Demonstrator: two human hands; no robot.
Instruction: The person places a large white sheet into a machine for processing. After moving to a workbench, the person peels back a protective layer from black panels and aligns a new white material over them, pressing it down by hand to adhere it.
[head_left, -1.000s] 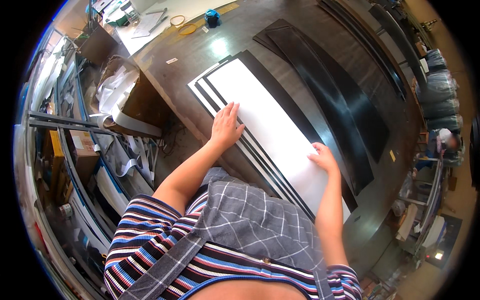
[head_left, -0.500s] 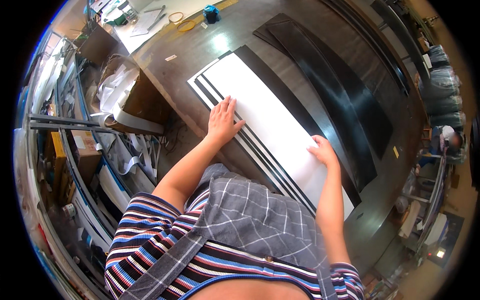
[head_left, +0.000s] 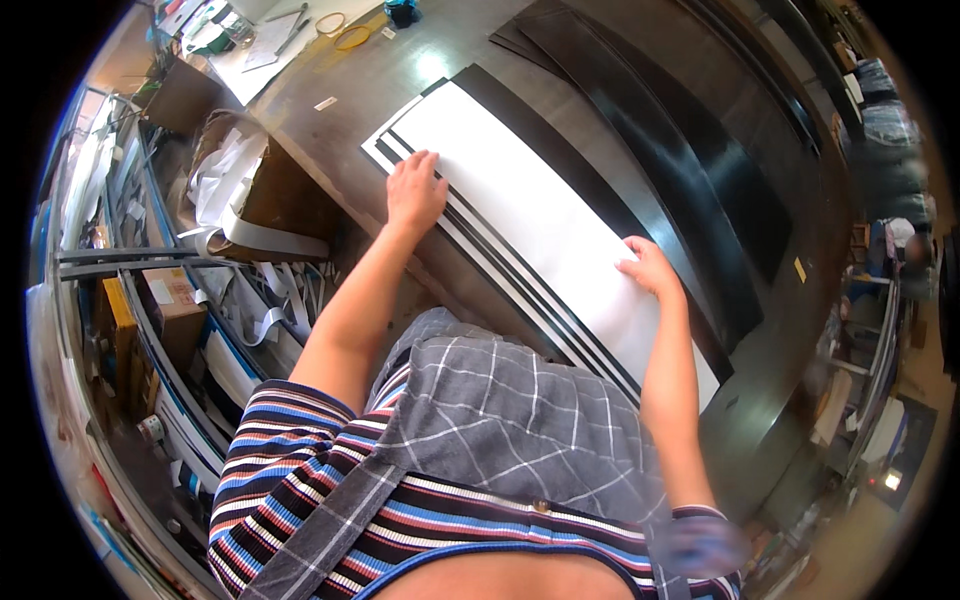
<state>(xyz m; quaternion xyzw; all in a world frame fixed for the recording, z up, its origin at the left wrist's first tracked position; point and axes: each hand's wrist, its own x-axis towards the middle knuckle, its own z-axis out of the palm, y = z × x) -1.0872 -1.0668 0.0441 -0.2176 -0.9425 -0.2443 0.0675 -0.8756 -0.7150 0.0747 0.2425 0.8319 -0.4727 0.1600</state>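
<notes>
A long white sheet (head_left: 520, 180) lies slantwise on the dark table, over a black sheet (head_left: 560, 150) that shows along its far right side. Narrow black and white strips (head_left: 500, 270) run along the sheet's near left edge. My left hand (head_left: 415, 192) rests on these strips near their upper end, its fingers slightly bent and apart from the thumb. At the sheet's right edge, my right hand (head_left: 653, 268) has its thumb on the white surface and the fingers at the border, closed on that edge. What lies under the right fingers is hidden.
Large curved black sheets (head_left: 650, 140) lie farther back on the table (head_left: 400, 100). To the left stand a cardboard box (head_left: 285, 200) of white offcuts and a rack (head_left: 130, 258) of strips and boards. A blue object (head_left: 402, 12) sits at the far edge.
The white sheet and strips appear higher in the view. My left hand has shifted up and left along the strips, its fingers now more bent. My right hand stays at the sheet's right edge.
</notes>
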